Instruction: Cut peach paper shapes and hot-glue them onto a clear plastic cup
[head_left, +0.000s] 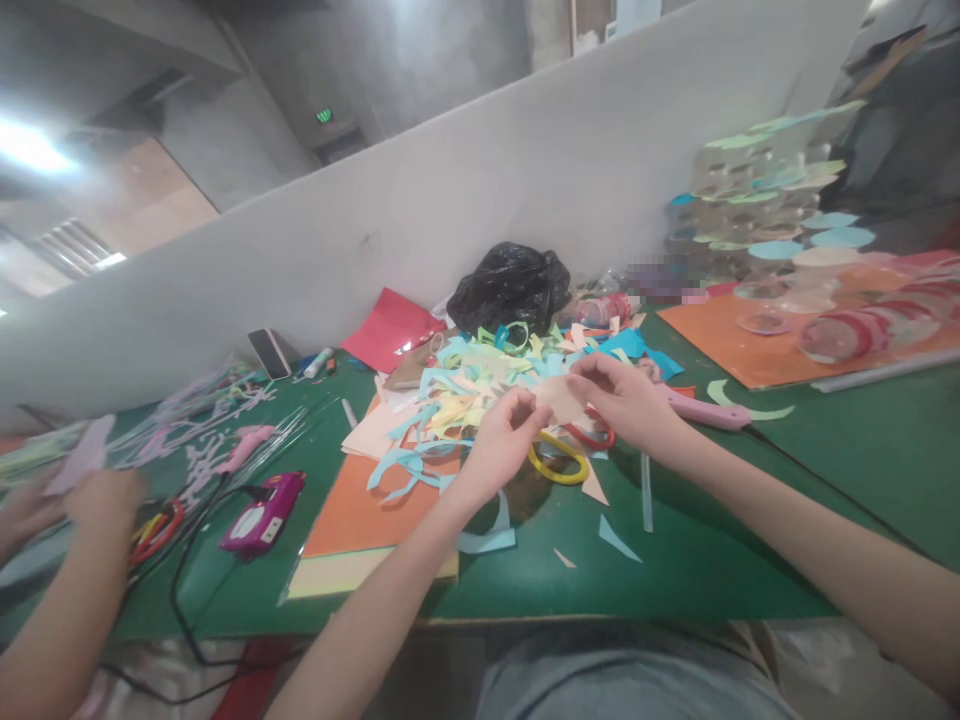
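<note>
A small piece of pale peach paper (561,401) is pinched between my two hands above a heap of cut paper scraps (480,375). My left hand (504,440) grips its left edge with thumb and fingers closed. On the opposite edge, my right hand (613,398) pinches the paper too, fingers bent. Just below lie scissors with yellow and red handles (559,472), their blades hidden. A pink glue gun (709,410) rests beside my right wrist, its cable trailing right. A translucent glue stick (646,495) lies under my right forearm.
Orange sheets (375,515) lie left of my hands. Behind the scraps sits a black plastic bag (510,285). Stacked clear cups with paper discs (757,190) stand back right. At left, a co-worker's hands (105,500) hold lilac paper near a purple box (262,515) with cables.
</note>
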